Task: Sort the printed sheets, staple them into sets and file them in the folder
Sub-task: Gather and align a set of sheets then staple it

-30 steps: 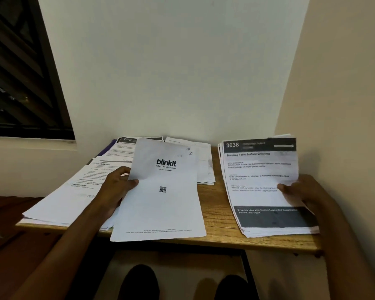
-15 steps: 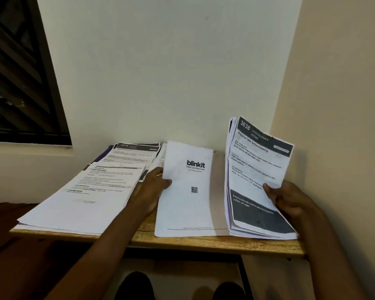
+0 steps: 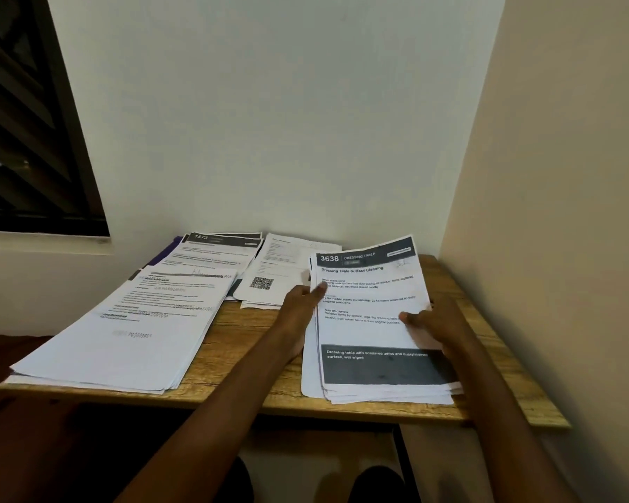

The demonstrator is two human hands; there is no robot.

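A wooden table (image 3: 233, 343) is standing in a corner between two walls, with a dark window (image 3: 26, 114) at upper left; four groups of printed sheets are lying on it. The right stack (image 3: 374, 335) is lying at the near right of the table, its top sheet headed "3638 Dressing Table Surface Cleaning"; its far end is lifting slightly off the table. The left hand (image 3: 302, 303) is gripping the stack's left edge, thumb lying on the top sheet and fingers hidden under the paper; the right hand (image 3: 436, 324) is gripping the right edge, thumb pressing on the printed face, fingers out of sight below. The left stack (image 3: 124, 328) is lying at the near left, overhanging the table's front edge; the "1573" pile (image 3: 215, 252) is lying behind it against the wall, a purple edge (image 3: 168, 248) showing beneath; the QR sheets (image 3: 273, 274) are lying at the centre rear, just beside the left hand. The folder cannot be identified with certainty; no stapler is discernible.
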